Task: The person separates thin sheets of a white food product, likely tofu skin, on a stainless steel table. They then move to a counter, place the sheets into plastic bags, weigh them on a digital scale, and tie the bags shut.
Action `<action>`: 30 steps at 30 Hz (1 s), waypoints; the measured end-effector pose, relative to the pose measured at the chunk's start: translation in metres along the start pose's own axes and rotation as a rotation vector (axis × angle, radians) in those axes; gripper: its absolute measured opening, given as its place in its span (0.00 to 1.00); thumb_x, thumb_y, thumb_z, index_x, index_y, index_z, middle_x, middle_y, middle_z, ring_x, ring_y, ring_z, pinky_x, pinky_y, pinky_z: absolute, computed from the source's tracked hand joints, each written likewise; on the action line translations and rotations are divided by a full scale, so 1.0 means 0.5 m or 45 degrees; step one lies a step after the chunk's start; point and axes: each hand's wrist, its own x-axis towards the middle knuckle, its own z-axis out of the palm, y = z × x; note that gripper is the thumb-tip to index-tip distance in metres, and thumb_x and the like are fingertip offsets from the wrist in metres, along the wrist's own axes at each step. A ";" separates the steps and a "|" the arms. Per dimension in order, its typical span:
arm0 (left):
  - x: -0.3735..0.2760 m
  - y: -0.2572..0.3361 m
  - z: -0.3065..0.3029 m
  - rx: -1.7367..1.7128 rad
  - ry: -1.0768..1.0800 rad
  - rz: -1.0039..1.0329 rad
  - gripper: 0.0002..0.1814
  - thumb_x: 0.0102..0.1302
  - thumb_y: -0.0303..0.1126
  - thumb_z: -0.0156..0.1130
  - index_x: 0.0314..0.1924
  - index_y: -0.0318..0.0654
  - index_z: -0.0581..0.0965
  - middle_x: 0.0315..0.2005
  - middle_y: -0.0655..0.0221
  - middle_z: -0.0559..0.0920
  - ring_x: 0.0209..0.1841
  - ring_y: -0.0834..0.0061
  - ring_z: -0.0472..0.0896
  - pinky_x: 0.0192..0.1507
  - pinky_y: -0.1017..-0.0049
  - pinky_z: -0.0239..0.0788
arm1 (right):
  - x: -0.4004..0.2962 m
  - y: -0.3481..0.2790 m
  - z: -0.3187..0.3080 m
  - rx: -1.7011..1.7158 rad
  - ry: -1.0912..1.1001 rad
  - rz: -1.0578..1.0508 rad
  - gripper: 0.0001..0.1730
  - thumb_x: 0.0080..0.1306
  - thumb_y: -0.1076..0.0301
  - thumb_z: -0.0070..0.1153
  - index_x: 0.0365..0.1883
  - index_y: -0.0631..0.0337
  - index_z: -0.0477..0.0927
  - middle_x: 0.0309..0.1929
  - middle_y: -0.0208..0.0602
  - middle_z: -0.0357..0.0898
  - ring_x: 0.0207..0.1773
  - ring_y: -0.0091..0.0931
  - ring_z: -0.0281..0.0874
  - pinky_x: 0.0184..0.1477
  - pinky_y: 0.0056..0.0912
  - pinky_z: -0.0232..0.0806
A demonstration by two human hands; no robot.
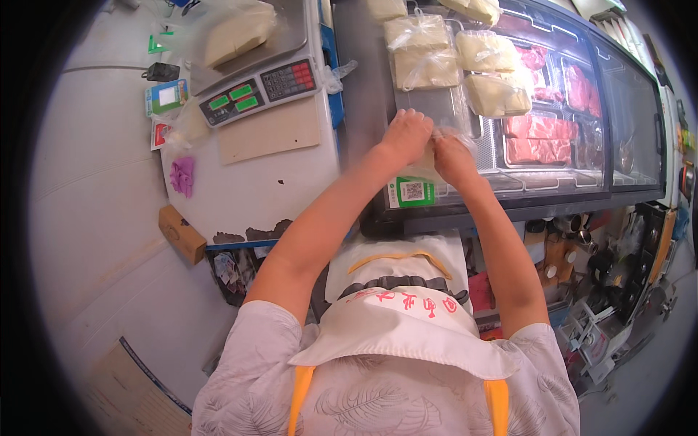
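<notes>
My left hand (406,135) and my right hand (453,158) are close together above the near left end of a glass-topped display case (556,188). Both sets of fingers are closed on the gathered top of a clear plastic bag (463,140). Something pale shows through the plastic below and between my hands, mostly hidden by them. Just beyond, tied clear bags of pale yellow blocks (426,68) are stacked on the glass. More bagged blocks (497,95) lie to their right.
Raw meat (540,139) fills trays inside the case. On the counter (262,191) at left stand a digital scale (256,90) bearing a bagged pale block (240,32), a brown board (270,131), a purple cloth (182,175) and a cardboard box (181,234). A printed code card (411,192) is on the case.
</notes>
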 end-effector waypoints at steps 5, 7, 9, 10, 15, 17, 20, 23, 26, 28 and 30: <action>0.047 -0.017 0.037 -0.323 -0.122 -0.200 0.09 0.63 0.24 0.63 0.44 0.32 0.80 0.48 0.47 0.84 0.54 0.43 0.83 0.58 0.51 0.75 | 0.000 0.011 0.002 -0.019 -0.116 0.122 0.22 0.65 0.82 0.54 0.58 0.66 0.79 0.58 0.57 0.81 0.58 0.51 0.84 0.61 0.52 0.76; 0.063 -0.020 0.038 -0.385 -0.244 -0.288 0.09 0.66 0.25 0.61 0.45 0.31 0.80 0.47 0.45 0.84 0.54 0.41 0.83 0.58 0.50 0.75 | 0.000 0.010 -0.007 -0.003 -0.170 0.120 0.22 0.65 0.82 0.54 0.59 0.66 0.79 0.59 0.57 0.80 0.59 0.51 0.84 0.61 0.52 0.76; 0.070 -0.026 0.047 -0.369 -0.248 -0.283 0.09 0.68 0.28 0.61 0.45 0.32 0.81 0.47 0.45 0.84 0.54 0.41 0.83 0.58 0.50 0.75 | -0.005 0.017 -0.008 0.008 -0.171 0.101 0.22 0.65 0.82 0.55 0.59 0.65 0.79 0.60 0.57 0.79 0.59 0.50 0.84 0.60 0.52 0.77; 0.071 -0.029 0.052 -0.361 -0.249 -0.281 0.09 0.69 0.30 0.61 0.45 0.32 0.82 0.47 0.45 0.84 0.54 0.42 0.83 0.58 0.50 0.75 | -0.008 0.019 -0.006 0.015 -0.147 0.084 0.22 0.66 0.81 0.55 0.60 0.65 0.78 0.61 0.56 0.79 0.59 0.50 0.84 0.59 0.52 0.77; 0.074 -0.039 0.059 -0.451 -0.257 -0.206 0.13 0.71 0.37 0.62 0.41 0.32 0.84 0.46 0.45 0.85 0.52 0.42 0.83 0.55 0.52 0.75 | -0.036 0.025 -0.004 0.082 -0.053 0.072 0.22 0.66 0.80 0.56 0.60 0.64 0.77 0.61 0.54 0.77 0.58 0.49 0.85 0.57 0.51 0.78; 0.079 -0.039 0.052 -0.511 -0.321 -0.225 0.13 0.71 0.37 0.62 0.41 0.32 0.85 0.45 0.46 0.86 0.52 0.43 0.83 0.54 0.53 0.75 | -0.045 0.032 -0.002 0.080 -0.066 0.062 0.22 0.67 0.80 0.56 0.60 0.63 0.77 0.60 0.53 0.77 0.56 0.49 0.85 0.56 0.52 0.79; 0.092 -0.049 0.043 -0.501 -0.494 -0.116 0.14 0.70 0.36 0.61 0.41 0.31 0.85 0.43 0.48 0.86 0.50 0.46 0.83 0.53 0.56 0.75 | -0.056 0.037 -0.001 0.111 0.040 -0.029 0.21 0.68 0.79 0.57 0.60 0.63 0.76 0.60 0.51 0.78 0.54 0.49 0.86 0.54 0.52 0.79; 0.088 -0.081 0.056 -0.379 -0.529 0.162 0.15 0.70 0.35 0.58 0.41 0.30 0.86 0.43 0.49 0.87 0.48 0.47 0.83 0.53 0.59 0.75 | -0.070 0.020 -0.012 0.102 0.068 -0.003 0.20 0.69 0.76 0.58 0.60 0.62 0.76 0.60 0.49 0.78 0.53 0.48 0.85 0.52 0.52 0.79; 0.073 -0.086 0.064 -0.711 -0.445 -0.058 0.16 0.70 0.34 0.56 0.40 0.29 0.86 0.41 0.49 0.86 0.46 0.50 0.83 0.51 0.60 0.75 | -0.072 0.016 -0.019 0.136 0.145 -0.082 0.21 0.69 0.75 0.60 0.61 0.62 0.75 0.61 0.47 0.77 0.51 0.48 0.86 0.51 0.52 0.79; 0.068 -0.077 0.057 -0.963 -0.426 -0.285 0.16 0.70 0.33 0.54 0.40 0.28 0.85 0.39 0.49 0.86 0.44 0.51 0.83 0.51 0.61 0.74 | -0.069 0.010 -0.033 0.205 0.125 -0.129 0.22 0.69 0.75 0.61 0.61 0.62 0.76 0.62 0.46 0.77 0.54 0.48 0.84 0.53 0.52 0.78; 0.065 -0.081 0.059 -0.922 -0.427 -0.226 0.16 0.69 0.33 0.55 0.40 0.27 0.85 0.38 0.50 0.86 0.43 0.54 0.83 0.50 0.61 0.73 | -0.066 0.004 -0.035 0.205 0.120 -0.142 0.22 0.68 0.75 0.62 0.60 0.62 0.77 0.62 0.46 0.76 0.58 0.49 0.82 0.56 0.51 0.77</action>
